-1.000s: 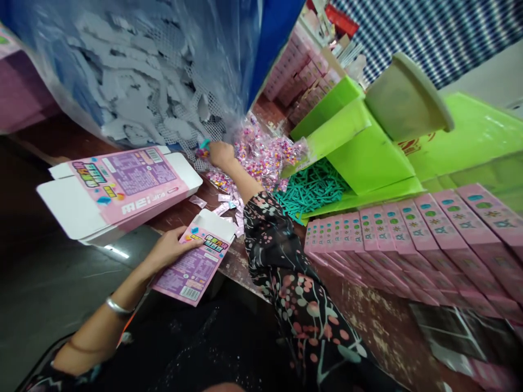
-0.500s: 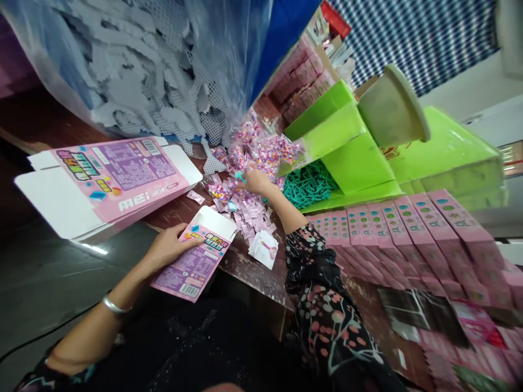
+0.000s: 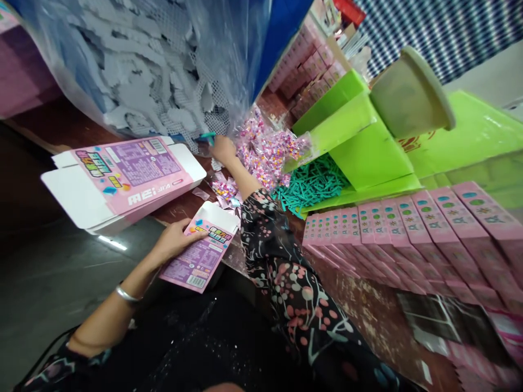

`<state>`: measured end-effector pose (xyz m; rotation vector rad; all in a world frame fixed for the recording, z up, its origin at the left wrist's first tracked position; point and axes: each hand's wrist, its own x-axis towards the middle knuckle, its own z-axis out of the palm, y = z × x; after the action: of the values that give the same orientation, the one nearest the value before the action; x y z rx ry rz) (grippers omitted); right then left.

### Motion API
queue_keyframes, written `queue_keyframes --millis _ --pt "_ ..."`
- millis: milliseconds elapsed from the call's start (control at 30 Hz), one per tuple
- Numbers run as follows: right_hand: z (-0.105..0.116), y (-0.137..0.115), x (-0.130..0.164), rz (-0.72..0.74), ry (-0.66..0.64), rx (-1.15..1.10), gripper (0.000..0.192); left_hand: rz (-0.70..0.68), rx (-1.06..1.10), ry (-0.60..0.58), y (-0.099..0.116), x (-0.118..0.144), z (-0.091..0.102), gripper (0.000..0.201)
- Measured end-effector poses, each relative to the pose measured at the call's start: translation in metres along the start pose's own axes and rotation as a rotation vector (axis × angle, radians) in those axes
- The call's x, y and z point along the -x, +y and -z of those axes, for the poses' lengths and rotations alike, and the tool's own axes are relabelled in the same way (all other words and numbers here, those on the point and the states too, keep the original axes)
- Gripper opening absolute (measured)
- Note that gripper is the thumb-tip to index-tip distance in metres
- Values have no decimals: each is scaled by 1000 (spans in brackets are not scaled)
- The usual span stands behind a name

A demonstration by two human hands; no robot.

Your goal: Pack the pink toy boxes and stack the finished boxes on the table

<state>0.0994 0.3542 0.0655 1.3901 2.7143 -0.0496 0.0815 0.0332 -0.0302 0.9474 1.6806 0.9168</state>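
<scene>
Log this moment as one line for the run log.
left hand: holds open pink box | right hand: holds teal stick by grey cutouts bag | nearby: candy packets

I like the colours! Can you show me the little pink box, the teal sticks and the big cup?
little pink box (image 3: 199,251), head view, on its printed front.
teal sticks (image 3: 311,184), head view, middle of the pile.
big cup (image 3: 402,98), head view, on its side wall.

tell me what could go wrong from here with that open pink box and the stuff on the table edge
1. The left hand holds the open pink box off the table edge; anything dropped in carelessly might miss and fall to the floor.
2. The right hand reaches far over the loose sachets, so its sleeve could sweep some off.
3. The stack of flat cartons overhangs the edge and could slide if bumped.
</scene>
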Motion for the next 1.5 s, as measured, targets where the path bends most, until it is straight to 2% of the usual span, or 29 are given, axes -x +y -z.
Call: queue_keyframes --millis 67,133,233,300,400,500,633,733,833,967,1067,1133,1200,1300,1367,1433,1500 --pt "19 20 21 -3 38 -76 41 11 31 -23 1 -1 3 86" --pt "37 46 55 51 40 -270 41 39 95 -49 2 -1 6 87" --pt "54 84 124 112 -39 -660 44 89 210 -81 4 0 10 89" --pt "59 100 171 83 -104 -818 45 93 258 -92 5 2 10 90" --pt "60 106 226 1 -196 -906 39 50 269 -69 7 7 3 86" --pt "57 97 258 -17 -262 -974 29 -36 218 -15 14 14 -7 78" --pt "51 85 276 58 -361 -1066 30 -165 114 43 29 25 -19 70" --pt "54 89 284 117 -468 -1071 36 -241 55 88 40 33 -23 66" --pt "66 103 294 114 -419 -1040 29 -278 27 113 48 41 -25 64" --pt "82 118 310 163 -252 -754 12 -280 -11 130 50 46 -26 65" --pt "85 114 317 263 -195 -445 6 -286 -59 125 49 48 -29 66" --pt "80 105 316 329 -203 -291 6 -305 -67 113 47 47 -33 64" --pt "72 93 311 413 -254 -208 14 -338 -55 112 45 46 -37 62" --pt "57 80 300 598 -327 -289 20 -407 -34 125 38 41 -41 58" --pt "50 82 293 661 -230 -490 25 -477 -2 194 29 37 -39 60" --pt "47 94 292 605 11 -717 32 -588 26 367 15 34 -33 67" --pt "46 112 296 494 287 -896 34 -735 1 589 -1 35 -22 78"
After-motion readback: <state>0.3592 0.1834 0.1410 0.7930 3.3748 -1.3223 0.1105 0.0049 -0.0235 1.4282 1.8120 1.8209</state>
